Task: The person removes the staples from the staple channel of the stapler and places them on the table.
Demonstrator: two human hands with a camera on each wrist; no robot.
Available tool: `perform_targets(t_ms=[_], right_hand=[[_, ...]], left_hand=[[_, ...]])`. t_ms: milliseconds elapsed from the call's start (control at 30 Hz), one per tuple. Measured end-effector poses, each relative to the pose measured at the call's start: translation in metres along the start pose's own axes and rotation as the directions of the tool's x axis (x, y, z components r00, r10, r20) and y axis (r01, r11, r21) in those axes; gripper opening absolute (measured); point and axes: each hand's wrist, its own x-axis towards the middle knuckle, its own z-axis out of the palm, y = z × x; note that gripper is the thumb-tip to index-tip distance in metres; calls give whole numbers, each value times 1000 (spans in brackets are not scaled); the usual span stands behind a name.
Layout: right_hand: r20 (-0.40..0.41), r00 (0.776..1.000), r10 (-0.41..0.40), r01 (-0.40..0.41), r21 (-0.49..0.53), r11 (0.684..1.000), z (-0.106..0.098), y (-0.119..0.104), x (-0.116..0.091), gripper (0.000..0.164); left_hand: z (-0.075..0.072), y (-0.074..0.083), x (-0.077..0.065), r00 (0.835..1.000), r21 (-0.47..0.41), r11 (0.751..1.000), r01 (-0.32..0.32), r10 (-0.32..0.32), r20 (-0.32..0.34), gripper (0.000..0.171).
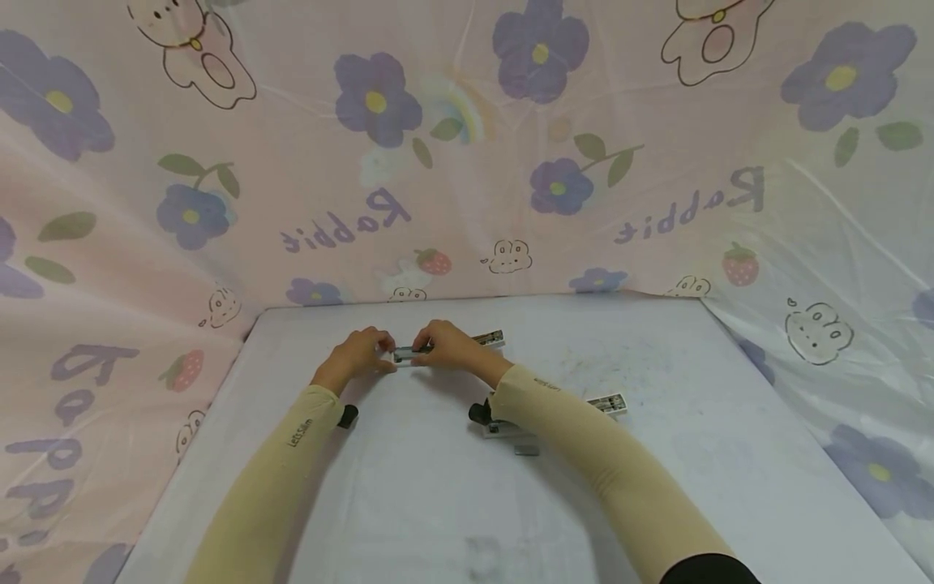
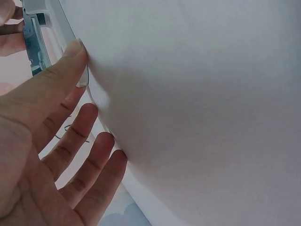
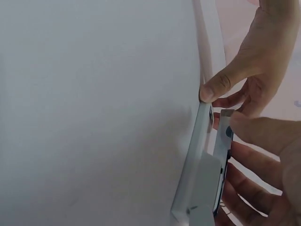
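Note:
A white stapler with a metal rail point(image 1: 404, 354) lies near the far side of the table, its long body partly hidden by my right hand. At its left end, my left hand point(image 1: 357, 354) pinches the white base point(image 3: 193, 150) between thumb and forefinger; the left wrist view shows the other fingers spread loosely. My right hand point(image 1: 448, 345) holds the metal rail point(image 3: 221, 141) from above, thumb on one side and fingers on the other. Past the right hand, the stapler's raised top part point(image 1: 489, 337) sticks out.
A second, similar stapler point(image 1: 608, 403) lies under my right forearm, mostly covered by the sleeve. Close to it is a small grey block point(image 1: 526, 450), perhaps a strip of staples. A printed curtain point(image 1: 467, 186) encloses the white table point(image 1: 409, 487) at the back and sides.

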Motion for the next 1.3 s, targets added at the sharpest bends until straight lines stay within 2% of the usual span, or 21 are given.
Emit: perform_targets(t_ms=[233,467,767,967,1300], right_hand=[[-40,999,31,-33,-41,999,3,-4,0,19],[-51,997,61,-62,-19,998,5,-6,3,20],[-80,991,110,-102,103,989,0,-8,-1,11],[-95,989,116,-100,158,982,1,-9,-1,8],[-126,985,114,-100,114,988,8,-7,5,9]], left_hand=[[0,2,-1,1000,4,1000,1,-1,-5,39],[-3,3,-3,1000,-3,1000,5,-5,-3,40],[0,-1,-1,1000,14,1000,0,0,6,40],[-1,1,-1,1000,7,1000,4,-4,2,41],[0,2,-2,1000,13,1000,-5,5,2,41]])
